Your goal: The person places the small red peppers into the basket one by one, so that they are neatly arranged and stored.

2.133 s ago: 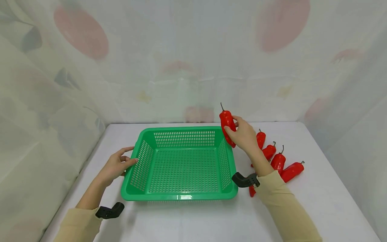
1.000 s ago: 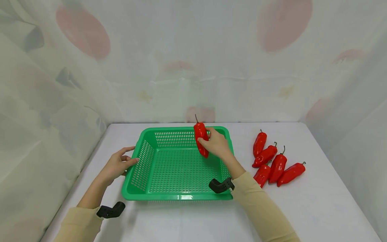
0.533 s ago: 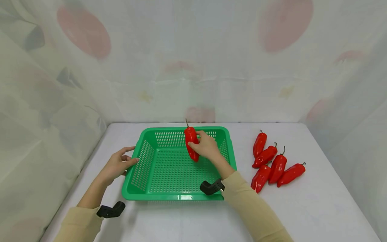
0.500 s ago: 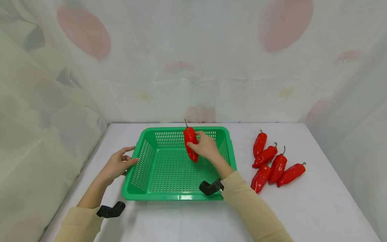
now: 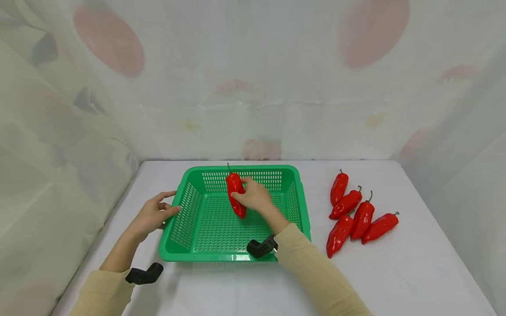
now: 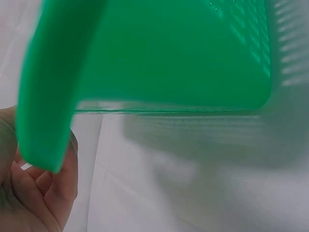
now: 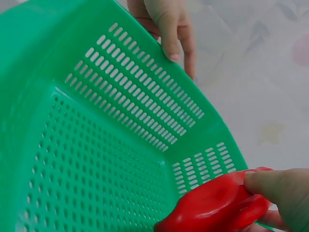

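Note:
My right hand (image 5: pixel 256 195) pinches a red pepper (image 5: pixel 236 194) between thumb and fingers, over the inside of a green plastic basket (image 5: pixel 237 257). The pepper hangs tilted, its dark stem pointing up and away. In the right wrist view the same pepper (image 7: pixel 212 205) appears at the lower right, in front of the slotted basket wall. My left hand (image 5: pixel 152 215) grips the basket's left rim, thumb on top and fingers at the outer side. The left wrist view shows curled fingers (image 6: pixel 60 188) beside the rim; the thumb tip is hidden there.
Several red peppers (image 5: pixel 363 219) lie loosely grouped on the white table (image 5: pixel 415 272), right of the basket. Pale patterned cloth (image 5: pixel 253 87) hangs behind and at both sides. Each wrist bears a black camera mount (image 5: pixel 144 274).
My right hand has carried the pepper leftward from the basket's right rim and lowered it toward the basket's middle. The left hand has stayed on the left rim.

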A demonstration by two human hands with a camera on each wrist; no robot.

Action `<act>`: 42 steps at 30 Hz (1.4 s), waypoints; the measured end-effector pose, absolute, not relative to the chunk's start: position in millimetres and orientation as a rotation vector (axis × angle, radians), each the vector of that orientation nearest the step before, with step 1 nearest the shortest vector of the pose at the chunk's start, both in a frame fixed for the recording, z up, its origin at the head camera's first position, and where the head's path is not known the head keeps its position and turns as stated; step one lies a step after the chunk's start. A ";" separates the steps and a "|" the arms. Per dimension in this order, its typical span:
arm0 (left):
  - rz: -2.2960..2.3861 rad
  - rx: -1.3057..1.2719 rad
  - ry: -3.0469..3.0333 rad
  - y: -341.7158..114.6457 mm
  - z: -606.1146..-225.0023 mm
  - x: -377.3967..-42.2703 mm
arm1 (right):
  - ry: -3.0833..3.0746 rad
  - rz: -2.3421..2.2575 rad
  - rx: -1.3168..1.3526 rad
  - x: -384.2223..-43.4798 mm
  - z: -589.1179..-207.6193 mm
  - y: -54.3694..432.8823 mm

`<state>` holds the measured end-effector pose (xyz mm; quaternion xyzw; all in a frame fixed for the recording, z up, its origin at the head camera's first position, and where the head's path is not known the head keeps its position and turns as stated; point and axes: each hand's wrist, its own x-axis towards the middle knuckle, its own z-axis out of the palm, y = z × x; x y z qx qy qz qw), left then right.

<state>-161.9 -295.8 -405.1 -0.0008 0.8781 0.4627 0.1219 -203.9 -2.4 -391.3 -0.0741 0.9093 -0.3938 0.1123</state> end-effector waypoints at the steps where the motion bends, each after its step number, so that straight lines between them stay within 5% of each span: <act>1: 1.350 -0.003 2.562 -296.1 -405.0 -161.8 | 2.664 -1.153 -0.217 -203.4 -391.9 -5.5; 42: 1.332 -0.006 2.571 -294.8 -402.3 -161.7 | 2.168 -1.433 -0.070 -193.0 -427.2 -71.2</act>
